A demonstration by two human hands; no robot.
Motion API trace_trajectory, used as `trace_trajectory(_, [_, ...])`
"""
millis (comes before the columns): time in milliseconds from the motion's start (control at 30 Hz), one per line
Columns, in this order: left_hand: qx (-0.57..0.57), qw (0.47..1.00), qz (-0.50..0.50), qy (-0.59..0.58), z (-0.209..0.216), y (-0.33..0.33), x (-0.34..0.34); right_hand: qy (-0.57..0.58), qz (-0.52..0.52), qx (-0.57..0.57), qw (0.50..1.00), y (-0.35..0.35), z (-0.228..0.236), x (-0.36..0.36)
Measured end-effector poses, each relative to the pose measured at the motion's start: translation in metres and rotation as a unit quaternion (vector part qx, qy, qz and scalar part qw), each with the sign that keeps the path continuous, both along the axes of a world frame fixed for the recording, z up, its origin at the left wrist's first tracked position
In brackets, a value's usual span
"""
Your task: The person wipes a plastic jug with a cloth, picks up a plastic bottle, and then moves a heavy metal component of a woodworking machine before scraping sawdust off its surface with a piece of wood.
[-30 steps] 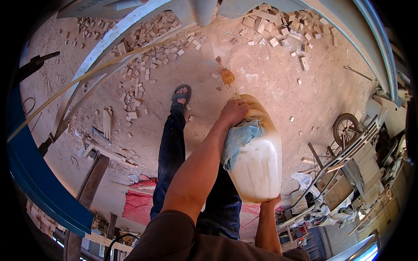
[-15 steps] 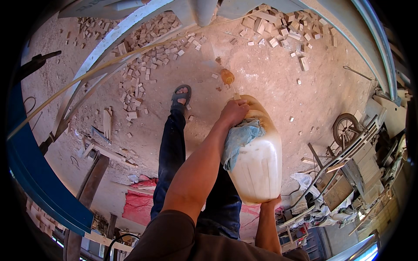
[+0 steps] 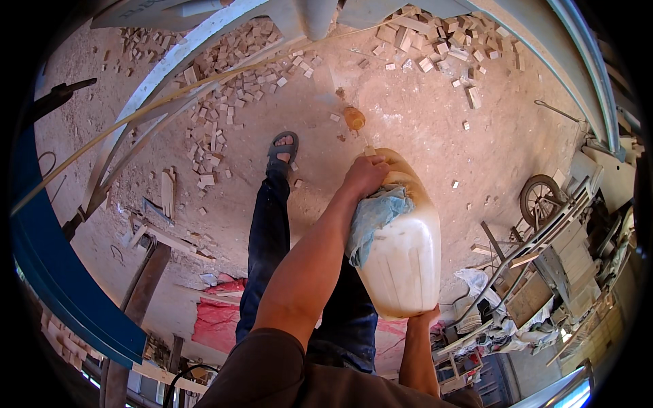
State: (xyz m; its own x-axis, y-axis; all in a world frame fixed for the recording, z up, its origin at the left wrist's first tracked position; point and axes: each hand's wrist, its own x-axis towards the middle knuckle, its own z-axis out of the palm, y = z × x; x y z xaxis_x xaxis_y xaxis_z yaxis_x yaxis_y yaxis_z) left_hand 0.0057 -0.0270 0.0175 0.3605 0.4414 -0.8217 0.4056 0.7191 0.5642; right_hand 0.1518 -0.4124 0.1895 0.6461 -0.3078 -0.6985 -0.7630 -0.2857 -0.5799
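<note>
The left grip clasped the far end of a tilted whitish jug; the right grip held its near base. A thin stream ran toward an amber vessel on the dusty floor, wood blocks scattered far left.

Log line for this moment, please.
left hand: holds mouth end of translucent white plastic jerrycan | right hand: at its base | jerrycan: tilted, thin stream toward small round amber container

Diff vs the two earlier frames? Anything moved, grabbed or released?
No visible change; nothing grabbed or released. Left hand still holds the top end of the jug, right hand still at its base. Blue cloth and sandal stayed put.
</note>
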Motion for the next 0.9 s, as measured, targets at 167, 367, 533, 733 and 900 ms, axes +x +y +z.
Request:
trace_trajectory(167, [0.007,1.000,-0.006,-0.001,0.002,-0.001,0.000,-0.002,-0.004,-0.001,1.000,0.004,0.004,-0.002])
trace_trajectory(367, [-0.034,0.999,-0.003,-0.007,0.007,0.003,0.001,-0.002,-0.003,-0.005,1.000,0.008,0.007,-0.003])
trace_trajectory(533, [-0.036,0.999,-0.003,-0.005,0.007,0.003,0.000,-0.003,-0.014,-0.015,1.000,0.017,0.010,-0.005])
trace_trajectory(733, [-0.020,1.000,-0.007,-0.004,0.008,0.003,0.001,-0.005,-0.005,-0.003,1.000,0.015,0.011,-0.005])
trace_trajectory(900, [-0.025,1.000,-0.003,-0.002,0.007,0.002,0.001,0.001,-0.001,0.010,1.000,0.005,0.009,-0.001])
